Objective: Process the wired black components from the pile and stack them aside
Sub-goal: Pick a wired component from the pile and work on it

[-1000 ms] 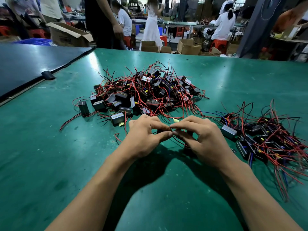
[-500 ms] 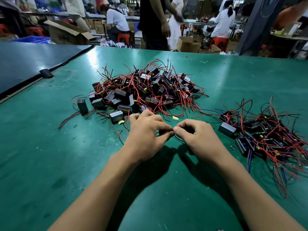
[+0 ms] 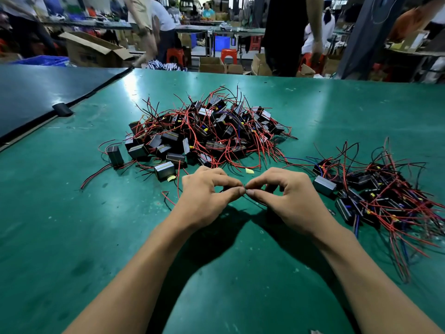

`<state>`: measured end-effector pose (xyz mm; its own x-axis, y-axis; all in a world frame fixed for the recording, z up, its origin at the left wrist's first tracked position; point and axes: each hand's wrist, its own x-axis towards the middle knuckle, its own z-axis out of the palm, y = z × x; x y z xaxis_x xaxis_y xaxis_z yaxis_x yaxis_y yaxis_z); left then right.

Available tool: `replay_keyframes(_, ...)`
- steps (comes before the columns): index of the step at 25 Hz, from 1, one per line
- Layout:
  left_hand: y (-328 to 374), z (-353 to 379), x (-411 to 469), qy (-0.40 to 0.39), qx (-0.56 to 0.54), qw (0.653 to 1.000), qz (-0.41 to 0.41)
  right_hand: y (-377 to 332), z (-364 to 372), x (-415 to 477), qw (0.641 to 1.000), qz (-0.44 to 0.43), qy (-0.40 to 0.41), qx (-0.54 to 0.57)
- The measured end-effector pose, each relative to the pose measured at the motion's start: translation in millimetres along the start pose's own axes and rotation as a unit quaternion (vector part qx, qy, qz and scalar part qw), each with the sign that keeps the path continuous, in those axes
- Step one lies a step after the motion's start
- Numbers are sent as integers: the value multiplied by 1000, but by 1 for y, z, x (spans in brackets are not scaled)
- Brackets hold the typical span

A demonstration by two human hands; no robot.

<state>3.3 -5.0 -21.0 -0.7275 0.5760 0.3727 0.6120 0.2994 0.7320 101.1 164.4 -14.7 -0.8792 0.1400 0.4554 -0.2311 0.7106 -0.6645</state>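
Head camera is showing a green matted desk (image 3: 72,237) in a crowded workshop, left hand (image 3: 207,196) and right hand (image 3: 289,201) pinching a thin dark wire (image 3: 244,186).

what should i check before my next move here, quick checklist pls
1. Left hand grip on the wire ends: ok, thumb and forefinger pinch them.
2. Right hand grip: ok, it pinches the same spot.
3. Work on the wire ends finished: cannot tell, the fingertips hide them.
4. What hangs from those wires: cannot tell, hidden beneath the right hand.
5. Right pile in reach for stacking: ok, it lies just beside the right hand.
6. Stray red wire by the left hand: probably not ok, it lies close enough to snag.
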Motion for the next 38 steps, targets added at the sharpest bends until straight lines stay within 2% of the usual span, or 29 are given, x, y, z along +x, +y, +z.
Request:
replay_keyframes(4, 1, -1, -1, -2, 5, 1000, -4, 4, -1, 2, 996, -62, -14, -62)
replay_keyframes(7, 3, -3, -1, -10, 8, 1000, -2, 4, 2, 1, 985, -111, 6, -134)
replay_keyframes(10, 4, -5, -1, -21, 13, 1000, 0, 5, 2, 2, 981, -107, 21, -159)
replay_keyframes(13, 4, -5, -2, -18, 20, 1000, 1, 3, 1, 0, 985, -90, 1, -149)
replay_keyframes(15, 5, -3, -3, -9, 28, 999, 12, 1, 4, -1, 991, -59, 6, -123)
replay_keyframes(19, 8, 1, -5, 15, 44, 998, 43, 4, 18, 1, 993, 112, 20, -24)
replay_keyframes(21, 7, 1, -5, 13, 46, 998, 40, 4, 20, 2, 990, 140, 28, 2)
replay_keyframes(26, 1, -3, -2, 1, 11, 1000, -1, 1, 7, 0, 998, -39, 21, -35)
replay_keyframes(31, 2, -7, -1, -24, -12, 1000, -11, 11, 6, 1, 989, -86, 22, -120)
replay_keyframes(35, 5, -9, -1, -28, -6, 999, -17, 6, 6, 1, 991, -69, 25, -115)
replay_keyframes(38, 6, -9, 0, -27, 6, 1000, -8, 0, 10, 2, 998, 18, 1, -57)
